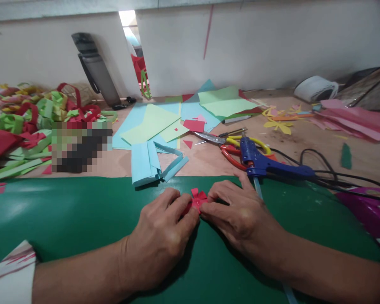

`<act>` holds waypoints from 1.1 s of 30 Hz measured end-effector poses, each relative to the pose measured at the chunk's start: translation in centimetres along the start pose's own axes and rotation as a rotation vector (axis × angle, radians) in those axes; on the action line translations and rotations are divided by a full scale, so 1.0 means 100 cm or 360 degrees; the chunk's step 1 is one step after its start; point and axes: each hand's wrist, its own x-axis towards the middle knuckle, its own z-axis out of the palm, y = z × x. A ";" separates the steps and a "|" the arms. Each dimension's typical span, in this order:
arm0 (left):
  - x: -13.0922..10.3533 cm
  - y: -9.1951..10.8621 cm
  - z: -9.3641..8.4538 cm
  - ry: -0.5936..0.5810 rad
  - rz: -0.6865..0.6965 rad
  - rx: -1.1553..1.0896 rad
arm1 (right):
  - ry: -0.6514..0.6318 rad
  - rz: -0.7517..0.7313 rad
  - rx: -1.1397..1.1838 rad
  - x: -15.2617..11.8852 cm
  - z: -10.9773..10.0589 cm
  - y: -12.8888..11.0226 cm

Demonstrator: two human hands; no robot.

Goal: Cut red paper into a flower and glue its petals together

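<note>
A small red paper flower (196, 204) is pinched between my two hands, low over the green mat (91, 215). My left hand (164, 236) grips its left side with thumb and forefinger. On the other side, the fingertips of my right hand (240, 215) press its petals, with one finger lifted. Just beyond them stands a folded light-blue paper bag (144, 164) with a strap-like handle. A blue glue gun (262, 160) lies right behind my right hand, its glue stick pointing toward me. Scissors with red and yellow handles (232, 154) rest partly beneath it.
Green and blue paper sheets (152, 122) lie at the back. Red and green paper strips (44, 114) are heaped at left near a grey bottle (98, 71). Black cords (345, 179) run to the right, past pink paper (354, 120) and a white roll (316, 88).
</note>
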 end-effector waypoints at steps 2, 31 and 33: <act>0.000 0.000 0.000 0.0012 0.0001 -0.0007 | 0.0016 -0.0003 0.0012 -0.001 0.000 0.000; 0.001 0.000 0.000 0.0015 -0.0047 0.0057 | -0.0045 0.0009 0.0035 -0.004 -0.001 0.001; 0.001 0.000 0.000 0.0005 -0.0068 0.0049 | -0.0037 0.0011 0.0037 -0.005 -0.001 0.001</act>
